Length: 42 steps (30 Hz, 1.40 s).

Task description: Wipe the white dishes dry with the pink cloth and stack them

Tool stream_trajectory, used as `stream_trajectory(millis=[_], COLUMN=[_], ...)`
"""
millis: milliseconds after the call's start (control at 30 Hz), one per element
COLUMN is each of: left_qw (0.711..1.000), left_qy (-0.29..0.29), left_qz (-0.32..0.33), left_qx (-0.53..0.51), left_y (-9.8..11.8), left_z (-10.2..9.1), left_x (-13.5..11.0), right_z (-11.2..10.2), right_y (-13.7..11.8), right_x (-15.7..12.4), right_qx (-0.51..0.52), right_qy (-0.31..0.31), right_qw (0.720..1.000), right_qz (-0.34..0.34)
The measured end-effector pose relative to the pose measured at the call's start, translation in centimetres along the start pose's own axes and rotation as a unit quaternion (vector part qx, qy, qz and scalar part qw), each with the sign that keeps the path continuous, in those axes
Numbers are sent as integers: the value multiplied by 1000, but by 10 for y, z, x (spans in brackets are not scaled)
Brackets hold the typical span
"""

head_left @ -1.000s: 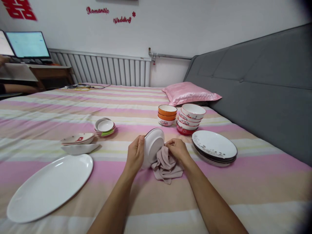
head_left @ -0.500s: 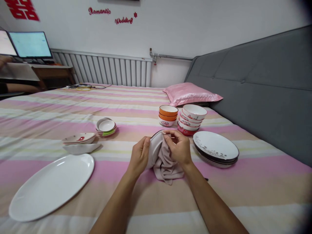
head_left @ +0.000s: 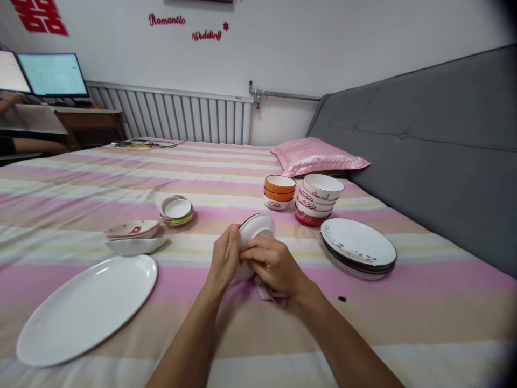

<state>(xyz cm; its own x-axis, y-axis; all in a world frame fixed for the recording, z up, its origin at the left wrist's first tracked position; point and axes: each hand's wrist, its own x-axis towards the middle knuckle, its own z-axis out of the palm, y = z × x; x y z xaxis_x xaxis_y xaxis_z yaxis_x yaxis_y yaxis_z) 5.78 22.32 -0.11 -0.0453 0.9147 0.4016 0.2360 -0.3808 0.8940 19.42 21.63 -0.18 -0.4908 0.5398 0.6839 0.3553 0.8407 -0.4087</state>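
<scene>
My left hand (head_left: 224, 257) is closed on the left edge of a white plate (head_left: 262, 222) with a dark rim, held tilted above the bed. My right hand (head_left: 271, 261) is closed on a pinkish-grey cloth (head_left: 270, 292) and presses against the plate's underside. Most of the cloth is hidden under that hand, with a fold hanging below it. To the right lies a stack of plates (head_left: 357, 242), the top one white with a floral pattern. Behind it are a stack of red-and-white bowls (head_left: 319, 200) and a shorter stack with orange bowls (head_left: 279, 186).
A large white oval platter (head_left: 89, 310) lies at the left. Beyond it are boat-shaped dishes (head_left: 135, 245) and small nested dishes (head_left: 177, 209). A pink pillow (head_left: 319, 154) rests by the grey headboard (head_left: 436, 140). Another person's arm (head_left: 10, 101) shows at a desk far left.
My right hand has moved down and left across the plate's underside, gathering the cloth beneath it. The plate has turned slightly, and its upper part is now uncovered.
</scene>
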Motion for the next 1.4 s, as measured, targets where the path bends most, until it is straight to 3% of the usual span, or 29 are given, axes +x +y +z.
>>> stream_trajectory(millis=[200, 500, 667, 833, 967, 1167, 1400], left_qw=[999, 996, 985, 927, 885, 851, 839], left_qy=[18, 28, 23, 30, 0, -136, -198], left_qz=[-11, -10, 87, 176, 132, 35, 99], left_qx=[32, 78, 149, 329, 446, 505, 497], left_y=[-1, -1, 12, 6, -5, -7, -24], left_z=[-2, -3, 3, 1, -7, -6, 2], left_x=[2, 3, -7, -8, -3, -5, -18], right_z=[4, -4, -22, -40, -38, -7, 13], right_y=[1, 1, 10, 21, 32, 48, 46], right_x=[-2, -6, -8, -10, -12, -19, -27], right_qx=[-2, 32, 68, 46, -60, -176, -183], right_qy=[-86, -197, -170, -119, -89, -74, -101], right_qw=[996, 963, 963, 962, 950, 913, 899], right_qz=[18, 179, 198, 242, 294, 361, 386])
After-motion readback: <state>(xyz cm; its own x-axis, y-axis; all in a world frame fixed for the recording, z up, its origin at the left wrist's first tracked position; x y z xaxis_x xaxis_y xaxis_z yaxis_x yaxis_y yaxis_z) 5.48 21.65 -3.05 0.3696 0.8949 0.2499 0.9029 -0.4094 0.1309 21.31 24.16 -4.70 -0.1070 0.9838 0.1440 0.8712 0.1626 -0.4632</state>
